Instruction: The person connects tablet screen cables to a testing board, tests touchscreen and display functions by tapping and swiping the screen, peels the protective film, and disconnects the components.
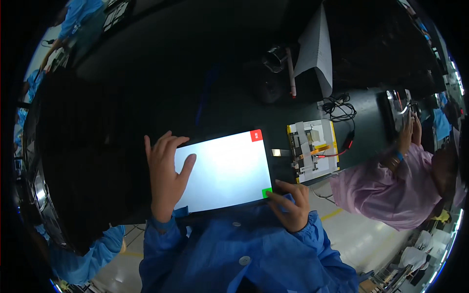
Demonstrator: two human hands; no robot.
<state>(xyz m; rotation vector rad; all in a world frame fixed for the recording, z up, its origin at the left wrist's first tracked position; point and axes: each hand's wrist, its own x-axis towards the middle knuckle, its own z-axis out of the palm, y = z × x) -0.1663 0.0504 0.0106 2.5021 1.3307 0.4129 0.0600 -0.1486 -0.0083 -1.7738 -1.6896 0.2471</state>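
A tablet (224, 171) with a bright white screen lies tilted in front of me, a red square at its upper right corner and a green square at its lower right corner. My left hand (165, 171) grips its left edge, thumb lying on the screen. My right hand (289, 205) holds the lower right corner, a fingertip touching the green square. Blue sleeves cover both my forearms.
An opened device (313, 150) with exposed yellow-edged board, orange flex and red wire lies on the dark bench (234, 93) to the right, black cables (340, 106) behind it. A person in a pink coat (391, 190) works at the right. A blue-coated person stands far left.
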